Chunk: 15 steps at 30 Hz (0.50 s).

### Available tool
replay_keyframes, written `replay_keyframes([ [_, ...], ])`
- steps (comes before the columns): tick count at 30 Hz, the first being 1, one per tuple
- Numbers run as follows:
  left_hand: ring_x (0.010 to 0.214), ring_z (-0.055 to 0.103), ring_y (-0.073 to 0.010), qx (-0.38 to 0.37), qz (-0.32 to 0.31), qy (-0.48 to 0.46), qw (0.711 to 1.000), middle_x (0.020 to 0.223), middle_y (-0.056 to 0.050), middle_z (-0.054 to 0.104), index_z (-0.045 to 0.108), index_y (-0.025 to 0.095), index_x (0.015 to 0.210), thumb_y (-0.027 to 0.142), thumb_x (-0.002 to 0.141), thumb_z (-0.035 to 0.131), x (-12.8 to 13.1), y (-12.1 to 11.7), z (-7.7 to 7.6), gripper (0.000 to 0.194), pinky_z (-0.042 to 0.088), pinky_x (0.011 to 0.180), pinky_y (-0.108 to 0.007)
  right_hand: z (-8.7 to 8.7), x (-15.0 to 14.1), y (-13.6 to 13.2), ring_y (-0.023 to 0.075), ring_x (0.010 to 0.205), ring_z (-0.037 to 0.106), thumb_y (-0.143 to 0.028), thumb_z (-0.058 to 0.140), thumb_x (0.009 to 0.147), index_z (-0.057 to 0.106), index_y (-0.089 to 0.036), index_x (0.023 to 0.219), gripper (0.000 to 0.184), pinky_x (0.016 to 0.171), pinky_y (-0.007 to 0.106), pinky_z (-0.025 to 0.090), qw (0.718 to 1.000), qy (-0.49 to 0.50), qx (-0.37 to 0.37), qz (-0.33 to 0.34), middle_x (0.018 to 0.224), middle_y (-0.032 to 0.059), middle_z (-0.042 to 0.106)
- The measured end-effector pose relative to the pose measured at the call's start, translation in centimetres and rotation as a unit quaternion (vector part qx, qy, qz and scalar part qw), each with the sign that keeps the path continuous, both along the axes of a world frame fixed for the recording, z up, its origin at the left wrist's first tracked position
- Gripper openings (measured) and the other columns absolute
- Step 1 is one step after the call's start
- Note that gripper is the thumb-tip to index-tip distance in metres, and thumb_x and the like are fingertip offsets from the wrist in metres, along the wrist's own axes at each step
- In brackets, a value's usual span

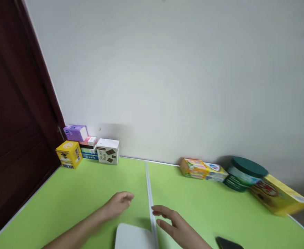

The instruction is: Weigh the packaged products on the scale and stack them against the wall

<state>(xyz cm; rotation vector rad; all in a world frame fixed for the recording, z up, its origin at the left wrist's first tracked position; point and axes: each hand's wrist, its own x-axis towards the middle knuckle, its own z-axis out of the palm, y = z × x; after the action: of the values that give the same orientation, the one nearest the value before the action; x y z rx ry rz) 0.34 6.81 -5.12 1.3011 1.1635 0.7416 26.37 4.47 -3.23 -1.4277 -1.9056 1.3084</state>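
Observation:
My left hand (119, 204) hovers above the green table (97, 186), its fingers loosely bent and nothing visible in them. Facing it across the pale seam in the tabletop is my right hand (170, 220), with thumb and fingers apart and no object between them. A white, flat-looking object with rounded corners (133, 238) lies just below the two hands, cut off by the bottom edge of the view. Neither hand appears to touch it.
Against the wall at left are a yellow box (69, 155), a purple pack (75, 133) on stacked boxes (89, 152), and a white box (108, 152). At right sit two small cartons (202, 169), a green-lidded tub (244, 174), a yellow box (278, 195) and a dark flat object (228, 243).

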Motion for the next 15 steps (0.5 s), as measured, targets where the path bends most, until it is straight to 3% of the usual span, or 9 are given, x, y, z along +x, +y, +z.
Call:
replay_keyframes([
  [5,0.115,0.055,-0.0224,0.022,0.084,-0.025,0.996,0.121,-0.015,0.062,0.061,0.01,0.111,0.022,0.076,0.057,-4.3,2.3,-1.5,0.037,0.036,0.103,-0.038,0.1,-10.3,3.7,0.026,0.109,0.059,-0.042,0.06,0.079,0.061,-0.017,0.113,0.042,0.097,0.043,0.044,0.987,0.118,-0.055,0.089,0.113,0.0102,0.066],
  [9,0.116,0.054,-0.0247,0.013,0.11,-0.046,0.993,0.123,-0.018,0.059,0.058,0.006,0.114,0.02,0.077,0.051,-6.6,3.8,-2.5,0.04,0.038,0.101,-0.038,-0.7,-15.9,6.6,0.0253,0.108,0.06,-0.039,0.063,0.079,0.064,-0.019,0.108,0.035,0.098,0.043,0.045,0.97,0.204,-0.082,0.108,0.11,0.0076,0.066],
  [12,0.13,0.039,-0.0258,0.024,0.186,-0.024,0.982,0.141,-0.016,0.042,0.045,0.011,0.13,0.015,0.075,0.052,-8.6,6.3,-3.0,0.055,0.031,0.107,-0.039,-1.8,-17.6,9.9,0.027,0.112,0.057,-0.036,0.062,0.08,0.056,-0.02,0.119,0.042,0.101,0.045,0.042,0.975,0.206,-0.084,0.032,0.119,0.0103,0.061],
  [15,0.139,0.022,-0.0231,0.112,0.314,0.03,0.942,0.152,-0.014,0.023,0.026,0.013,0.141,0.01,0.074,0.05,-10.6,10.3,-2.7,0.071,0.021,0.112,-0.037,-2.7,-18.1,14.5,0.0297,0.124,0.046,-0.034,0.061,0.078,0.041,-0.022,0.132,0.059,0.104,0.048,0.039,0.978,0.181,-0.041,-0.09,0.134,0.0134,0.048],
])
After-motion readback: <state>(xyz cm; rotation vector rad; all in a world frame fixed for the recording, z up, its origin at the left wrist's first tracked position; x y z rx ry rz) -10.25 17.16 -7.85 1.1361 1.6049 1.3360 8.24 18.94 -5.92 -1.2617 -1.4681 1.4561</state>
